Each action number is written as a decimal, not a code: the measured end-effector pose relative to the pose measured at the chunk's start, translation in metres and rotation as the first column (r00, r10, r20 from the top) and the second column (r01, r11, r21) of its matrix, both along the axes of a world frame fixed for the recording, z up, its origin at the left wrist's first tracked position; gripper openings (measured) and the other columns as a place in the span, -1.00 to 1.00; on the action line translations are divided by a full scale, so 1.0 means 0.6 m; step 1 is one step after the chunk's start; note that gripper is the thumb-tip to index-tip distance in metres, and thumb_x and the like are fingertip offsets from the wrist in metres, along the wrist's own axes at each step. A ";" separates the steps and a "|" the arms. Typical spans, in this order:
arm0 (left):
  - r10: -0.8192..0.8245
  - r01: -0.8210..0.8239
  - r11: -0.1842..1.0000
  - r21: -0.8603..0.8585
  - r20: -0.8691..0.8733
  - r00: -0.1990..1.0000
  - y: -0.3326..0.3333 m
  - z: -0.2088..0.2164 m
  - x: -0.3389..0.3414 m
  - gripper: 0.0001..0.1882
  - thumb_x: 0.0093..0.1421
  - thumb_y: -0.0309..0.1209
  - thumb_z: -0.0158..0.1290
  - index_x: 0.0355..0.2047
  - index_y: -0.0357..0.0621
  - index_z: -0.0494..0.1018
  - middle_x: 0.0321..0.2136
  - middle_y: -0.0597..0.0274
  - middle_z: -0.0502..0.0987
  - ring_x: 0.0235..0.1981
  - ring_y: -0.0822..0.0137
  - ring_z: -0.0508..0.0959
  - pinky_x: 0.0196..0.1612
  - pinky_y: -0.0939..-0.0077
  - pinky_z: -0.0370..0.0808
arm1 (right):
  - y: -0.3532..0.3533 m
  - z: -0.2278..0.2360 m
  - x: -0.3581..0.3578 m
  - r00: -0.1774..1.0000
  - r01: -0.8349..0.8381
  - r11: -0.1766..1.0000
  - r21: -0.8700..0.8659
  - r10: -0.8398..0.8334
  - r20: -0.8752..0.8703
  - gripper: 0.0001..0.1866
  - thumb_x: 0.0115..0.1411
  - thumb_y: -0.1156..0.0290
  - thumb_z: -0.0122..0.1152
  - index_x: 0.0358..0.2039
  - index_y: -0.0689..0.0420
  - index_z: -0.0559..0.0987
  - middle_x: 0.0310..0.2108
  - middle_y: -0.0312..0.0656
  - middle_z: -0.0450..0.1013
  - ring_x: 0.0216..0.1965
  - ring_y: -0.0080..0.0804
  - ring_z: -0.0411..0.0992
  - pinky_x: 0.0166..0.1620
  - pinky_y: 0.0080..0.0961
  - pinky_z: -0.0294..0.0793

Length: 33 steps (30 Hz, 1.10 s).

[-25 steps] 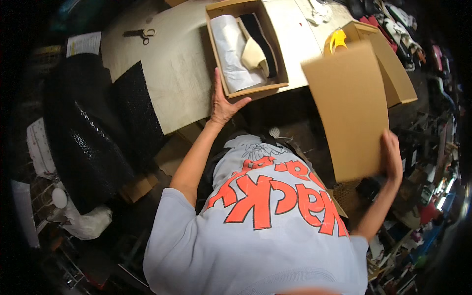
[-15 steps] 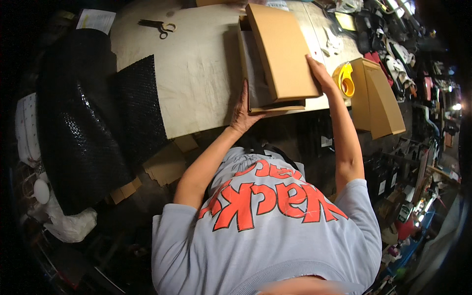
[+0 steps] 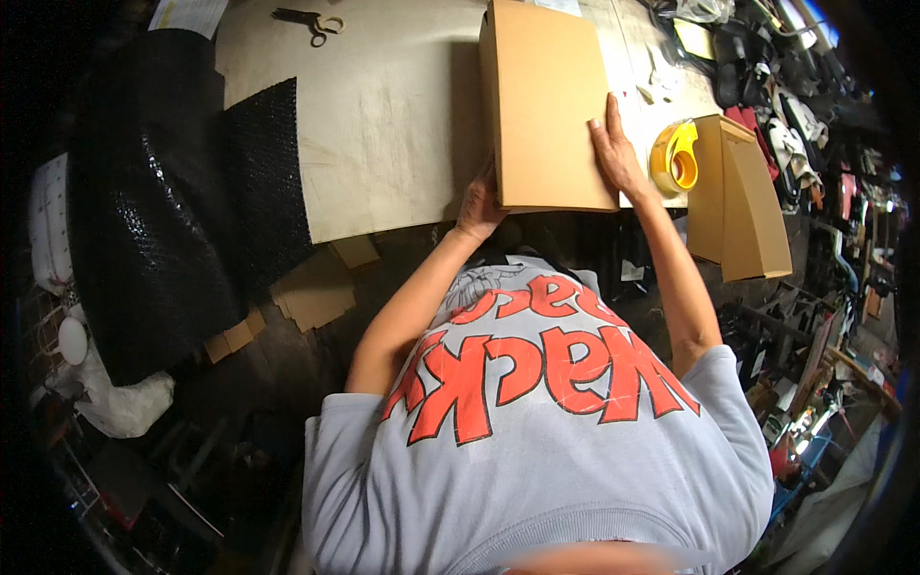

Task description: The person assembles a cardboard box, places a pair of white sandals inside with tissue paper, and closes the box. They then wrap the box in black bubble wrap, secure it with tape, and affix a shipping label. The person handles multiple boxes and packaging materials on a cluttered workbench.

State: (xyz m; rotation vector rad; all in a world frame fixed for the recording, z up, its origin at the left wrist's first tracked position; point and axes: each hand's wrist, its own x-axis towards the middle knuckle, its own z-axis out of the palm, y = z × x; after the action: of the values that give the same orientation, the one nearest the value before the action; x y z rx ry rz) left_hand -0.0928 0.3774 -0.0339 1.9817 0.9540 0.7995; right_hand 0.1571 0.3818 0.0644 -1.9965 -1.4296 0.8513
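A brown cardboard box [image 3: 551, 105] lies at the near edge of the table, its lid covering the top. My left hand [image 3: 481, 203] is curled against the box's near left corner, with its fingers partly hidden by the box. At the right side, my right hand [image 3: 618, 158] grips the lid's edge, thumb on top and fingers stretched along the side. The inside of the box is out of sight.
Right of the box stand a yellow tape dispenser [image 3: 675, 158] and an opened cardboard box [image 3: 738, 201]. Scissors [image 3: 314, 23] lie at the far left of the table [image 3: 383, 125]. Black bubble wrap [image 3: 153, 211] drapes over the left side. Footwear [image 3: 791, 144] crowds the far right.
The lid has come down and left over the box, hiding the grey lining and gap seen before. My left hand has closed in at the near corner; my right hand stays on the lid's edge.
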 end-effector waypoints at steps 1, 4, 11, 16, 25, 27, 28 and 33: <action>0.055 -0.055 0.998 0.008 0.039 0.998 -0.004 -0.003 0.007 -0.28 -0.01 -0.43 0.20 0.18 -0.17 0.20 0.12 -0.18 0.30 0.05 -0.14 0.41 -0.02 0.19 0.50 | -0.008 -0.003 -0.007 1.000 -0.013 1.000 0.027 0.013 0.014 -0.20 0.32 -0.02 -0.12 0.37 0.12 -0.17 0.33 0.17 -0.05 0.33 0.02 0.00 0.31 -0.37 0.01; 0.142 -0.140 0.988 -0.067 0.023 0.990 -0.010 -0.012 0.018 -0.45 0.01 -0.35 0.20 0.04 -0.13 0.34 -0.06 -0.08 0.46 -0.08 -0.11 0.49 -0.11 0.20 0.53 | -0.017 -0.003 -0.029 0.997 0.041 0.996 0.074 -0.046 0.069 -0.07 0.23 -0.09 0.00 0.37 0.12 -0.20 0.20 0.37 0.12 0.18 0.23 0.22 0.22 -0.25 0.19; 0.128 -0.135 0.990 -0.046 -0.135 0.982 -0.013 0.004 0.014 -0.58 -0.03 -0.32 0.26 -0.15 -0.16 0.45 -0.26 0.00 0.57 -0.22 0.02 0.58 -0.23 0.28 0.55 | -0.023 0.012 -0.059 0.968 0.143 0.989 -0.034 -0.133 0.211 0.00 0.16 -0.14 0.10 0.35 0.19 -0.13 0.03 0.35 0.33 0.06 0.17 0.35 0.09 -0.22 0.32; 0.007 0.040 0.834 -0.551 0.083 0.997 -0.018 0.074 -0.025 -0.17 -0.11 -0.12 0.36 0.09 -0.30 0.30 -0.02 -0.04 0.46 0.09 0.15 0.41 0.15 0.32 0.33 | -0.020 0.008 -0.056 0.936 0.172 0.981 -0.085 -0.136 0.326 0.05 0.11 -0.26 0.06 0.37 0.10 -0.16 -0.18 0.25 0.40 -0.16 0.14 0.42 -0.10 -0.10 0.38; -0.114 -0.016 0.820 -0.572 -0.191 0.975 -0.025 0.089 -0.062 -0.42 0.15 0.00 0.13 -0.70 -0.30 0.30 -0.72 0.36 0.23 -0.55 0.54 0.19 -0.51 0.43 0.21 | -0.078 0.023 -0.037 0.904 -0.039 0.999 -0.009 0.039 0.425 -0.02 0.12 -0.17 0.09 0.30 0.30 0.02 -0.03 0.28 0.29 0.05 0.11 0.27 0.09 0.13 0.13; -0.025 -0.032 0.719 -0.695 -0.073 0.997 0.008 0.080 -0.069 -0.37 0.22 0.06 -0.01 -0.71 -0.27 0.27 -0.72 0.35 0.18 -0.56 0.50 0.19 -0.51 0.41 0.18 | -0.071 0.040 -0.028 0.701 -0.134 0.989 -0.062 0.139 0.700 -0.09 0.12 -0.15 0.11 0.27 0.26 0.12 0.10 0.28 0.19 0.19 0.10 0.14 0.15 0.19 0.04; 0.204 -0.159 0.783 -0.601 0.005 0.979 0.046 0.069 -0.046 -0.38 0.26 0.06 -0.06 -0.69 -0.24 0.22 -0.70 0.37 0.16 -0.57 0.49 0.18 -0.52 0.41 0.16 | -0.044 0.043 -0.027 0.720 -0.195 0.976 0.101 0.073 0.690 -0.15 0.13 -0.13 0.11 0.24 0.24 0.18 0.14 0.26 0.16 0.22 0.10 0.10 0.16 0.21 0.02; 0.647 -0.549 0.757 -0.355 0.282 0.709 0.292 -0.004 0.074 -0.38 0.33 0.04 -0.22 -0.38 -0.34 0.52 -0.42 -0.05 0.59 -0.39 0.20 0.53 -0.26 0.17 0.40 | 0.200 0.037 -0.060 0.738 -0.404 0.847 0.346 0.078 0.670 -0.43 0.25 -0.05 -0.03 0.04 0.17 0.41 0.06 0.07 0.31 0.12 -0.02 0.25 0.11 0.02 0.14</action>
State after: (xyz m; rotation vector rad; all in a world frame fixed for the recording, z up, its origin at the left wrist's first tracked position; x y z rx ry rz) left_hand -0.0482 0.5524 -0.0361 1.2039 1.4001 1.3086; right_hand 0.1210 0.5017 0.0866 -1.7788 -2.0758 -0.1598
